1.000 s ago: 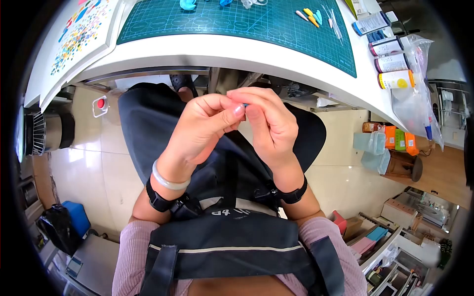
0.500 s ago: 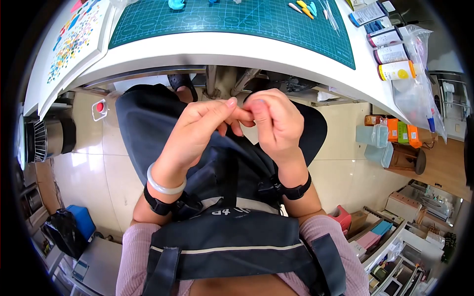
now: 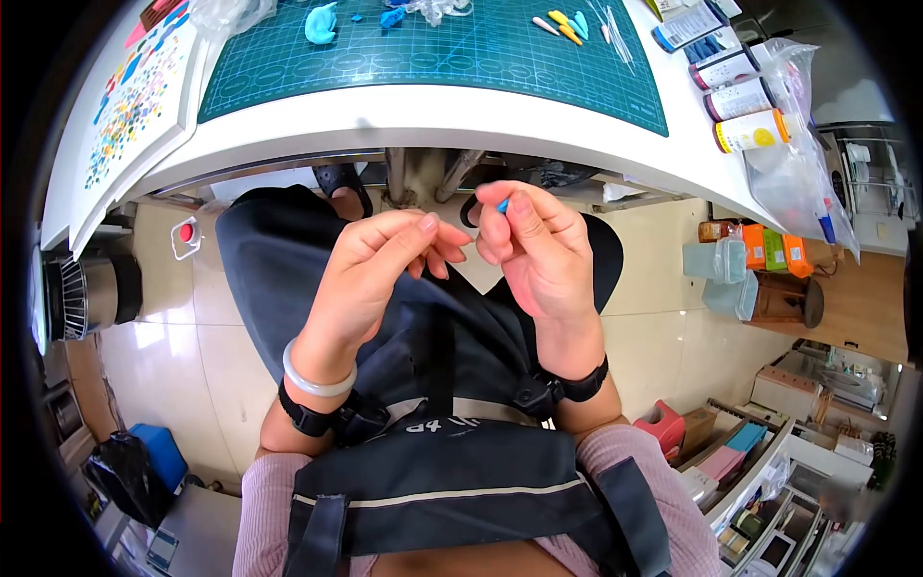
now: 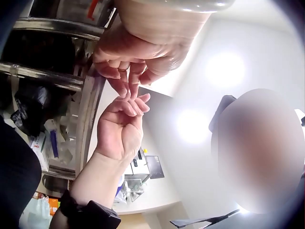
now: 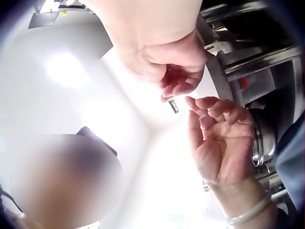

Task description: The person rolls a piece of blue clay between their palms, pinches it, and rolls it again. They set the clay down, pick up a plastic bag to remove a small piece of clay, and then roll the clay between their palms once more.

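Note:
Between the thumb and index finger of my right hand [image 3: 543,240], a small blue piece of clay [image 3: 502,206] is pinched, above my lap and in front of the table edge. My left hand [image 3: 380,255] hovers close beside it with fingers loosely bent and nothing visible in them. In the right wrist view, the left hand [image 5: 224,138] shows its palm, thumb apart from the fingers. On the green cutting mat [image 3: 461,62] lie a light-blue clay lump [image 3: 321,23], a darker blue bit [image 3: 392,17] and several small yellow, pink and turquoise pointed pieces [image 3: 567,31].
Several labelled bottles [image 3: 750,130] lie along the table's right side, beside a clear plastic bag [image 3: 793,173]. A white board with colourful specks [image 3: 135,111] is at the left. The white table edge [image 3: 433,120] runs across in front of my knees.
Both hands were together at the fingertips; they have drawn apart. The blue piece now shows in my right fingers. My head view has shifted slightly, with more of the mat visible.

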Motion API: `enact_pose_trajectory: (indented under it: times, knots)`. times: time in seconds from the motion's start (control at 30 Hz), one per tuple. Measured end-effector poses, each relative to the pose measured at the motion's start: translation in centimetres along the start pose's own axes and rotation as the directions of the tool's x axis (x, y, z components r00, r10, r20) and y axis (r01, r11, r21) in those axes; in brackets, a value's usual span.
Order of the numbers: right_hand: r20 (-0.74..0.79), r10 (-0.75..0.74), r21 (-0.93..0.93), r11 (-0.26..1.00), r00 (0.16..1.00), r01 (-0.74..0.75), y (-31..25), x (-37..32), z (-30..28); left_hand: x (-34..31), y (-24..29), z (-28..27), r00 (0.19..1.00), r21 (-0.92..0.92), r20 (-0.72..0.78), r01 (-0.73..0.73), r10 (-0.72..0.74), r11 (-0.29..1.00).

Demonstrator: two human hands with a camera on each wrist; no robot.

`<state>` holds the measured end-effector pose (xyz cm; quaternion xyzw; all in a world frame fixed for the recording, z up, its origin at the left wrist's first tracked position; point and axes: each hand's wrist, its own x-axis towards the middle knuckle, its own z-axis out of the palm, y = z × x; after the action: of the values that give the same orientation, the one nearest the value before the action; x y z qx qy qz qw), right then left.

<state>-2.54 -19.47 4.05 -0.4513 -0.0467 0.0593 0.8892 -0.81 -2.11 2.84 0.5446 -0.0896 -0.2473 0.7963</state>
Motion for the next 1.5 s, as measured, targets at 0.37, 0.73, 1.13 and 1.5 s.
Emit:
enact_pose_trajectory:
  times: [0.37,0.73,1.13,1.5]
  knots:
    - [-0.037,0.088,0.216,0.973,0.995,-0.078,1.1,-0.4,-0.8,-0.2,-0.1,0.6,0.999,0.002,0.017,-0.044,0.044,0.999]
    - [0.004,0.103,0.245,0.964,0.995,-0.101,0.7,-0.4,-0.1,-0.2,-0.3,0.5,0.998,-0.025,0.000,-0.059,0.059,0.998]
    - [0.031,0.043,0.349,0.936,0.999,-0.051,1.7,-0.5,-1.1,-0.3,-0.3,0.3,0.999,-0.026,-0.003,-0.048,0.048,0.999]
    - [-0.076,0.134,0.173,0.978,0.988,-0.119,0.5,-0.4,0.2,-0.1,-0.3,0.2,0.999,-0.022,-0.016,-0.047,0.047,0.999]
